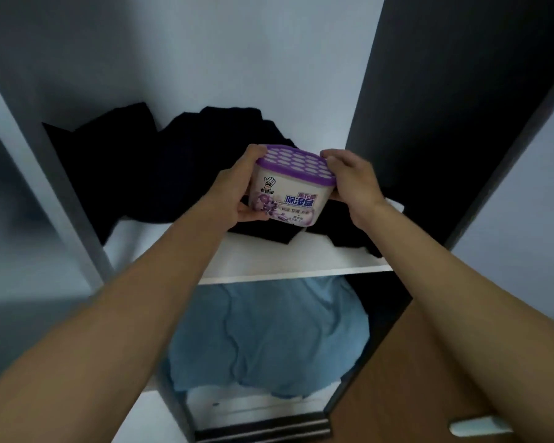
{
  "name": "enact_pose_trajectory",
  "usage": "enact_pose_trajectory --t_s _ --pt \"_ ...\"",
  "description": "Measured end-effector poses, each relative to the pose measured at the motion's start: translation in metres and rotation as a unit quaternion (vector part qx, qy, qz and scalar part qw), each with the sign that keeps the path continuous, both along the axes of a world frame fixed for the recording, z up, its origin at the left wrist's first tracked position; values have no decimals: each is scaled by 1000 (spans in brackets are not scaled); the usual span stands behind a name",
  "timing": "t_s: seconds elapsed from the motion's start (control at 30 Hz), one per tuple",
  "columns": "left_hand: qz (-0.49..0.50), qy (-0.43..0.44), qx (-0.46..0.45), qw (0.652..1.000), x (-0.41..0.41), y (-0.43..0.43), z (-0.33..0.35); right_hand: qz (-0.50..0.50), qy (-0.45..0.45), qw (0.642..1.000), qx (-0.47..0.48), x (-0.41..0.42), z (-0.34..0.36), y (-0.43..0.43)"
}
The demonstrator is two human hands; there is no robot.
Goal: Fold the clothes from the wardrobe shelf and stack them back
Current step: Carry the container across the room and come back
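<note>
Holding a dehumidifier box (285,190) out over the wardrobe shelf (301,260), the person stands with both bare arms stretched forward.

Grip, as observed:
- Left hand (237,193): curled round the box's left side, thumb up at the lid's edge, fingertips under the base.
- Right hand (355,183): curled round the right side, fingers hooked over the lid's rim.
- The box is clear of the shelf board and slightly tilted, above the front of the pile.

Judgement: the two-handed hold suits a tub that may contain collected liquid. With the box out of the way, the garments could be drawn out for folding. Whether it is being lifted or set down cannot be told.

Task items: the dark clothes (135,174) lie crumpled and unfolded across the shelf, from the left wall to the dark side panel (429,107). A blue garment (269,340) lies rumpled on the level below. Nothing appears folded yet.

Writing:
- The lid is purple with rows of white oval vents.
- Large blue characters on the front read 除湿盒.
- A glove-shaped logo sits at the upper left, with small characters beneath it too blurred to read.
- There is purple flower artwork at the lower left.
- The small tag above the blue characters and the fine print below them are illegible.
</note>
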State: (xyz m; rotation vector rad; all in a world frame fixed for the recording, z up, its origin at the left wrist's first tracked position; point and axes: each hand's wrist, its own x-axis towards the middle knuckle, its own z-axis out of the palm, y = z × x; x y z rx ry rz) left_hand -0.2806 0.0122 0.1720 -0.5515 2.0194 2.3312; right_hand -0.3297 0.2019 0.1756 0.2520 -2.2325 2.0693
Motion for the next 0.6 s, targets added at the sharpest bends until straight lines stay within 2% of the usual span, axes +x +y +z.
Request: enact_pose_trajectory --t_s 0.1,0.2,0.37,0.47,0.6 --pt "-16 1 9 1000 -26 -6 12 -6 57 995 78 -14 12 -2" --pt "-35 -6 24 999 -55 -4 24 37 81 982 167 -29 30 1" --pt "-58 1 10 998 -110 8 42 52 103 910 397 -70 58 18" --pt "-62 2 -2 998 -141 22 49 29 121 874 470 -104 69 25" --pt "-61 1 6 998 -186 40 54 11 156 838 522 -152 78 34"
